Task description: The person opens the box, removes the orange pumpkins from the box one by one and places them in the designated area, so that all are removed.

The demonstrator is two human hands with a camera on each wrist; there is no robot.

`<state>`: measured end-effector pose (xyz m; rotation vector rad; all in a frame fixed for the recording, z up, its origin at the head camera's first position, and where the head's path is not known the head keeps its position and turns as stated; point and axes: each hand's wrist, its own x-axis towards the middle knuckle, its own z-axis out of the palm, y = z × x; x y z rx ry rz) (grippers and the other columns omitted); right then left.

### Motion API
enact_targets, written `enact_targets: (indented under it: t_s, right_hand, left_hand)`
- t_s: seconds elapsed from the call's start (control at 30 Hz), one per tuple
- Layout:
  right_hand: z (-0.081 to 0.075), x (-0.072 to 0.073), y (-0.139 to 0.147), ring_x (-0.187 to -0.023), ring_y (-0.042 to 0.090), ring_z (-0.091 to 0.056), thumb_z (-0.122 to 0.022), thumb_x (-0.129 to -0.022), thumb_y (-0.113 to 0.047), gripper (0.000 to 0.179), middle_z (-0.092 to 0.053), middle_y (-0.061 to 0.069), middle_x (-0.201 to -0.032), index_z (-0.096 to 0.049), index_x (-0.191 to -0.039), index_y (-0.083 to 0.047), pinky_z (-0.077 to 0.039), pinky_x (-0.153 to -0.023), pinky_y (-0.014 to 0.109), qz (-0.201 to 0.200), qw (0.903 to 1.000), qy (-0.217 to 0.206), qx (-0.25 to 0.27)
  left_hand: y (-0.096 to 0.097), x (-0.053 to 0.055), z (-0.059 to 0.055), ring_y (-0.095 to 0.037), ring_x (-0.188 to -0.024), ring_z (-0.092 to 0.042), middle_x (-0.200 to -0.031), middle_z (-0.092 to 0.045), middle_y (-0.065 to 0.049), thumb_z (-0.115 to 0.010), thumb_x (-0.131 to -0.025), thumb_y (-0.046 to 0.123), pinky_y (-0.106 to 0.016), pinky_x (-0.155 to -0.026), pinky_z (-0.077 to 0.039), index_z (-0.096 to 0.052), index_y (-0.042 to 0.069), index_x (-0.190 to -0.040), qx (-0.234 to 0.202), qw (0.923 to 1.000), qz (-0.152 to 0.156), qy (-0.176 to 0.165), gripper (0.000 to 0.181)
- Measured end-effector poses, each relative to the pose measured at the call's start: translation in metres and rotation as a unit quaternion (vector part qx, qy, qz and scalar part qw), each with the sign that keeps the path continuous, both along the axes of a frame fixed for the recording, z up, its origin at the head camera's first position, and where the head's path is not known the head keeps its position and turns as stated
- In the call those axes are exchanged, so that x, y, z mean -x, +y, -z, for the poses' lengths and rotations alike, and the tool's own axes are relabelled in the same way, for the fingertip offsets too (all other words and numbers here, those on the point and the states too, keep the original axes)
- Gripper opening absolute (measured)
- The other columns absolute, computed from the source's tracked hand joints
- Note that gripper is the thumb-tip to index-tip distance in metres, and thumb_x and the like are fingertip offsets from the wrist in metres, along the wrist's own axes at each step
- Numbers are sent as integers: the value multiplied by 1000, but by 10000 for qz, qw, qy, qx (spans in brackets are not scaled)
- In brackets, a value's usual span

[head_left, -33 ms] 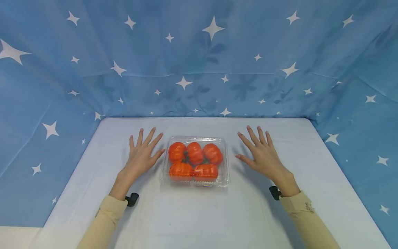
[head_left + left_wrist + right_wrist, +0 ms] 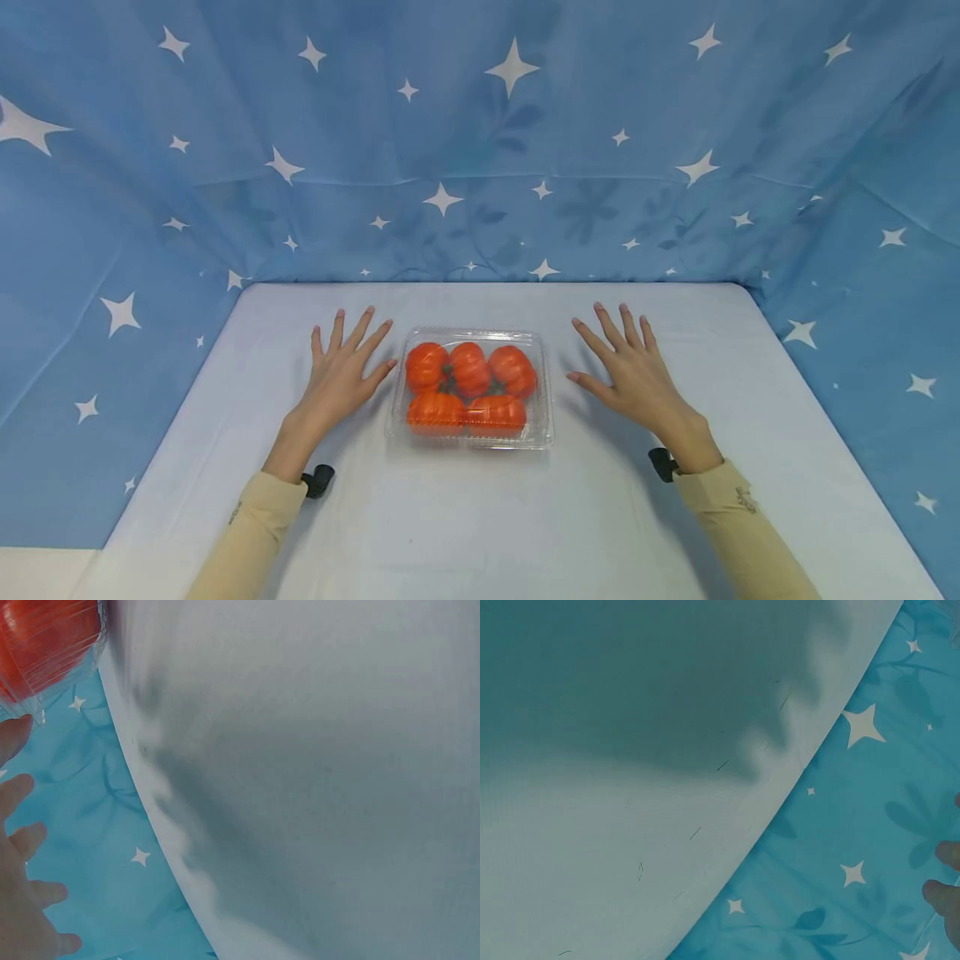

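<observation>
A clear plastic clamshell box [image 2: 540, 433] sits on the table between the two hands, its lid closed. Through it several ribbed, orange-red tomatoes [image 2: 471, 369] show in two rows. To the left of the box is the left hand [image 2: 336, 379], fingers spread and straight, its thumb close to the box's side. The right hand [image 2: 637, 375] is spread likewise on the right, farther from the box. Neither holds anything, and both cast shadows on the table. In the left wrist view the box's corner [image 2: 64, 656] appears at top left, above the fingertips [image 2: 28, 840].
A white-covered table [image 2: 465, 533] carries the box. Blue curtains with white stars [image 2: 480, 125] stand behind it and along both sides. A small black device [image 2: 318, 481] is strapped at the left wrist, with a similar black device [image 2: 663, 465] at the right.
</observation>
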<state>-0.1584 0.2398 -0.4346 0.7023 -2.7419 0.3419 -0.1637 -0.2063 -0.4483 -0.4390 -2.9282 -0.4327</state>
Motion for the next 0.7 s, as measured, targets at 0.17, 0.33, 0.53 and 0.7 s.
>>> enact_targets:
  t_s: [0.17, 0.33, 0.53, 0.7]
  right_hand:
    - [0, -2, -1, -152, 57, -17, -77, -88, -44, 80, -30, 26, -164, -45, -156, -17, -13, -120, 74, 44, 10000, 27, -14]
    - [0, -6, -2, -149, 60, -22, -79, -86, -41, 78, -36, 30, -160, -49, -153, -13, -18, -119, 74, 12, 10000, 98, 15]
    - [-2, -7, -10, -141, 59, -38, -81, -86, -30, 69, -46, 32, -152, -55, -144, -2, -30, -114, 72, -183, 9991, 279, 250]
    - [-6, -10, -24, -138, 56, -43, -79, -89, -27, 62, -49, 30, -150, -57, -141, -1, -38, -111, 70, -397, 9983, 96, 418]
  left_hand:
    - [-1, -1, 1, -51, -156, -3, -171, -21, -13, -65, -100, 40, -77, -118, 2, -40, 21, -160, -38, 10000, 19, 13, 67]
    - [-4, -5, 2, -53, -155, -5, -170, -22, -15, -65, -100, 40, -77, -118, 2, -40, 20, -159, -44, 10000, -40, -5, 67]
    - [-7, -10, 3, -52, -154, -15, -168, -28, -17, -65, -101, 36, -78, -118, -5, -43, 15, -157, -287, 9994, -150, -95, 64]
    - [-5, -14, 1, -48, -146, -38, -161, -39, -22, -57, -106, 28, -67, -118, -30, -42, 9, -157, -2065, 9705, -101, -1241, 57]
